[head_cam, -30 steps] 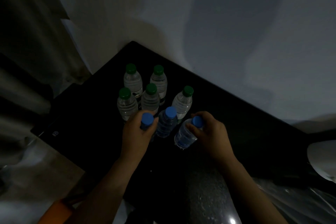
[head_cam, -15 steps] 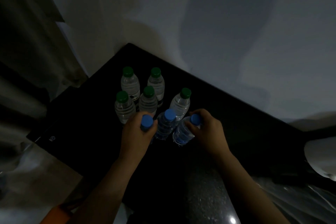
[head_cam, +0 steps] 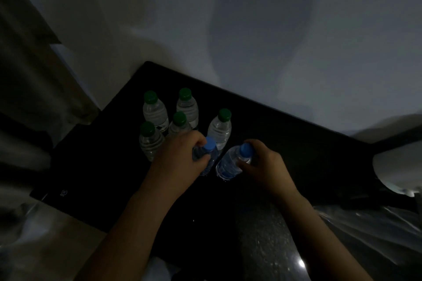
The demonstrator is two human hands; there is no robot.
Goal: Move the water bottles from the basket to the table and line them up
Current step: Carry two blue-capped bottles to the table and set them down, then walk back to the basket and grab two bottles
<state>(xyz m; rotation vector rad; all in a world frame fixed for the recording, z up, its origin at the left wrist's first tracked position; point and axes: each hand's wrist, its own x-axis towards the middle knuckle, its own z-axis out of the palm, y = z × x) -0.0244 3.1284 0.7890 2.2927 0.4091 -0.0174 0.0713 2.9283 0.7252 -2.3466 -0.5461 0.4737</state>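
Water bottles (head_cam: 219,131) stand on the black table (head_cam: 296,143), five with green caps in a loose cluster near the wall (head_cam: 251,29), and I have two more with blue caps at the front of the group. My left hand (head_cam: 180,159) is curled round the neck and shoulder of one blue-capped bottle (head_cam: 209,144), fingers wrapped close. My right hand (head_cam: 269,166) pinches the second blue-capped bottle (head_cam: 228,164) just under its cap, and it leans with the cap towards my right. I cannot tell whether its base is down on the table. The two sit just beside each other and close to the nearest green-capped one. I cannot make out the basket from here. These look small and full, so I expect a modest weight, easy for one hand. The clear walls are likely thin and would give if I squeezed the middle, and the plastic is smooth enough to slip. The neck and shoulder, under the stiff cap, seem the firmest place to hold, so that is where I would keep my fingers. With narrow bases and close neighbours, a careless nudge could topple several, and the dim light makes the spacing hard to judge.
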